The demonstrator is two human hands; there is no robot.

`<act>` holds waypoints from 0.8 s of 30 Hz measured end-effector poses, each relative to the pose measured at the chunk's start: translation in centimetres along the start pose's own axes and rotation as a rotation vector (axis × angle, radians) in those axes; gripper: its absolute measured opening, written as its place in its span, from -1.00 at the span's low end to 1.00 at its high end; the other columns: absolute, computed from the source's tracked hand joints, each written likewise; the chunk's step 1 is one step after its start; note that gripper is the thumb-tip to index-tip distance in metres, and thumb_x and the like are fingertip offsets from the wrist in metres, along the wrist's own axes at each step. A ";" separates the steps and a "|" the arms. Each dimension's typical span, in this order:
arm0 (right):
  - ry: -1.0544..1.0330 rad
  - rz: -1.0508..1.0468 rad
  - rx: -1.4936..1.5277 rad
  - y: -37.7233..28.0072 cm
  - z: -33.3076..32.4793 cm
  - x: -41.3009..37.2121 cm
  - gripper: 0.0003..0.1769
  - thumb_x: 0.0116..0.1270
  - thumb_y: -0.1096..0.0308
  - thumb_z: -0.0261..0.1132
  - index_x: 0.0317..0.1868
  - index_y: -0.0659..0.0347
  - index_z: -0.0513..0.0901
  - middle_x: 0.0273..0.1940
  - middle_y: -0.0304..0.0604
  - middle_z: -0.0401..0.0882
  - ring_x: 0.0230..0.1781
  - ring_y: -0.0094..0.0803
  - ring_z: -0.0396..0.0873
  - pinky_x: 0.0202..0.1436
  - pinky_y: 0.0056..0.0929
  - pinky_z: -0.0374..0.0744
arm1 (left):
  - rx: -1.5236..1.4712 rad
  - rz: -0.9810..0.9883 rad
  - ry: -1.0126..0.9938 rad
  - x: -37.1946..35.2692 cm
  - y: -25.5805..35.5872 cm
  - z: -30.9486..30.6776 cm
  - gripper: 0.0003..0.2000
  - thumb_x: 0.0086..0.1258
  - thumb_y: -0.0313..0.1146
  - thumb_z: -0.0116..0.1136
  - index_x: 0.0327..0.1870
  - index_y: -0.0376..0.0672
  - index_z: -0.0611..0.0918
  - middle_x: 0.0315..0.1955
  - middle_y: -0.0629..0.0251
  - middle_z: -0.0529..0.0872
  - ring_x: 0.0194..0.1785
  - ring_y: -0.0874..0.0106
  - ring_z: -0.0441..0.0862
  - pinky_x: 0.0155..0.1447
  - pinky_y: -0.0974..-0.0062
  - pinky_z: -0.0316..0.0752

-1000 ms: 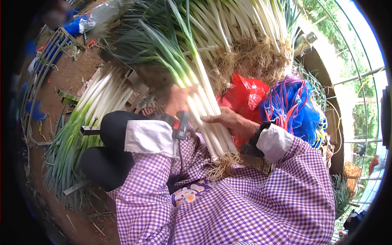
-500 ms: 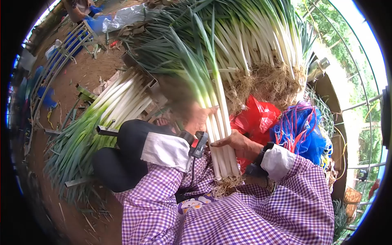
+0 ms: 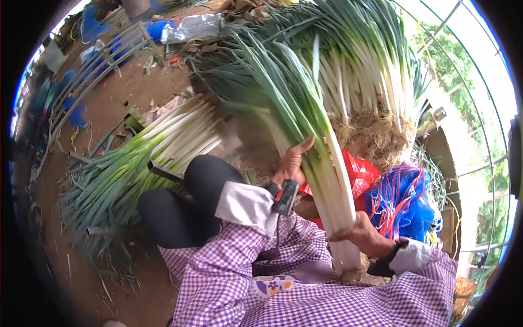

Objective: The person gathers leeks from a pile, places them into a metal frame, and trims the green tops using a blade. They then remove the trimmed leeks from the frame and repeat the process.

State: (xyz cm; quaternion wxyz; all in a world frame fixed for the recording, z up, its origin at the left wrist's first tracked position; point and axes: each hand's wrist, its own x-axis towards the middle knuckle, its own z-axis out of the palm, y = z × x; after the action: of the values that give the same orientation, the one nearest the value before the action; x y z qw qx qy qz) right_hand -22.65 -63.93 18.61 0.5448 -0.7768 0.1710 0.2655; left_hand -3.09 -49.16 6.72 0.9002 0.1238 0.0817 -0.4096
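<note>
A bunch of leeks [image 3: 327,169] slants across my lap, green leaves toward the pile, white stems and roots near my body. My left hand [image 3: 292,165] holds it partway up, thumb across the front and fingers partly hidden behind. Lower down, my right hand [image 3: 360,237] is closed around the white stems just above the roots [image 3: 353,271]. Just beyond the bunch stands a large pile of leeks [image 3: 370,82] with tangled roots facing me. Beside my left knee lies another heap of leeks [image 3: 147,144], white ends toward me.
A red plastic bag [image 3: 359,171] and a blue net bundle with red strings [image 3: 400,199] lie at my right. Metal bars [image 3: 165,171] jut out by my knee. A curved metal rack [image 3: 101,68] stands at the far left on the dirt floor [image 3: 128,87].
The bunch has swung right and turned, its stems now pressed tightly together. Both hands have moved right with it, and the view has shifted slightly.
</note>
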 end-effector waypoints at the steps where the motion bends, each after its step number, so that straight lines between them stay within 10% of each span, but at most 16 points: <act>1: -0.006 -0.009 -0.052 0.2 -0.1 -0.6 -0.58 0.09 0.47 0.58 -0.01 0.33 0.72 -0.22 -0.20 0.76 -0.20 -0.50 0.68 -0.09 -0.40 0.66 | -0.018 0.033 0.018 -0.1 0.1 0.1 -0.53 0.28 -0.20 0.51 0.13 -0.20 0.64 -0.07 0.18 0.78 -0.02 0.27 0.76 0.15 0.14 0.68; 14: 0.133 -0.089 -0.434 -4.8 -1.4 -2.4 -0.72 0.02 0.47 0.54 -0.21 0.36 0.78 -0.38 -0.15 0.78 -0.39 -0.49 0.71 -0.30 -0.41 0.66 | -0.221 0.334 -0.567 -2.6 3.8 2.7 -0.47 0.51 -0.02 0.20 0.33 -0.21 0.53 0.19 0.09 0.68 0.25 0.16 0.65 0.43 0.08 0.45; 24: 0.248 -0.531 -0.682 -14.5 0.8 5.1 -0.60 0.05 0.27 0.60 -0.20 0.38 0.74 -0.38 -0.10 0.75 -0.40 -0.46 0.66 -0.34 -0.36 0.61 | 0.034 0.826 -0.615 -12.3 17.9 7.9 -0.45 0.45 -0.09 0.29 0.33 -0.22 0.49 0.18 0.12 0.68 0.23 0.15 0.64 0.40 0.08 0.48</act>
State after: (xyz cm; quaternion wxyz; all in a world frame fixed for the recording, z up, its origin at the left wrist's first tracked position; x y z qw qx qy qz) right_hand -10.74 -58.02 26.31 0.2820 -0.9550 -0.0676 0.0627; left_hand 2.85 -31.30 20.14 0.9671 0.0340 -0.2490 -0.0388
